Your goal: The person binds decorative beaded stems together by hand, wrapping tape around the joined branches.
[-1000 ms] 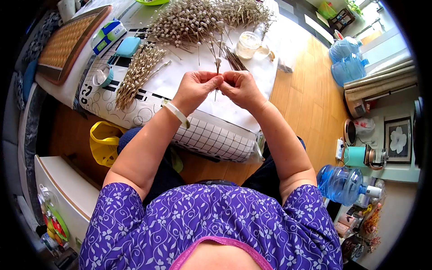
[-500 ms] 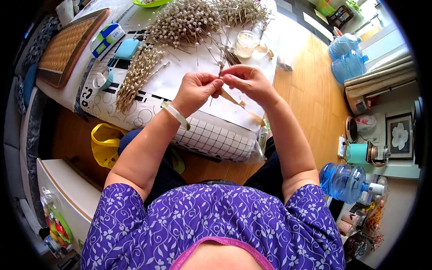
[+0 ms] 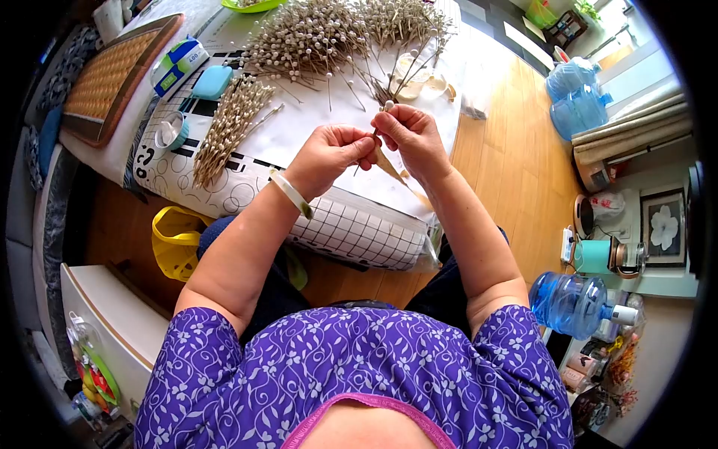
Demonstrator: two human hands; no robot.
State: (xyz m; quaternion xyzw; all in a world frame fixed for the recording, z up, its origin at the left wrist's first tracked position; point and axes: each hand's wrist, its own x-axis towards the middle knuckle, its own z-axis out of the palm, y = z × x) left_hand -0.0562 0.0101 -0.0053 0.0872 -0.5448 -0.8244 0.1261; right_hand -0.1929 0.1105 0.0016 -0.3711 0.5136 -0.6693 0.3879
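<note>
Over the table's near side, both hands pinch a thin dark stem with a pale bud (image 3: 389,105) at its top. My left hand (image 3: 335,153) is closed around its lower part, wearing a pale bangle at the wrist. My right hand (image 3: 416,142) is closed near the upper part, just under the bud. A strip of brown tape (image 3: 392,170) hangs from between the fingers toward the table edge. Beyond the hands spreads a big heap of dried budded stems (image 3: 307,45), and a smaller bundle of budded stems (image 3: 228,131) lies to the left.
Behind my right hand stands a round jar (image 3: 410,84), partly covered by twigs. On the left are a teal-rimmed cup (image 3: 172,131), a light blue case (image 3: 212,81) and a tissue pack (image 3: 179,66). A yellow bag (image 3: 176,239) sits below the table; large water bottles (image 3: 572,303) stand at right.
The stem's tip has shifted right and now leans that way. Both hands moved slightly right and stayed closed. The tape has swung, and less of it shows near the table edge.
</note>
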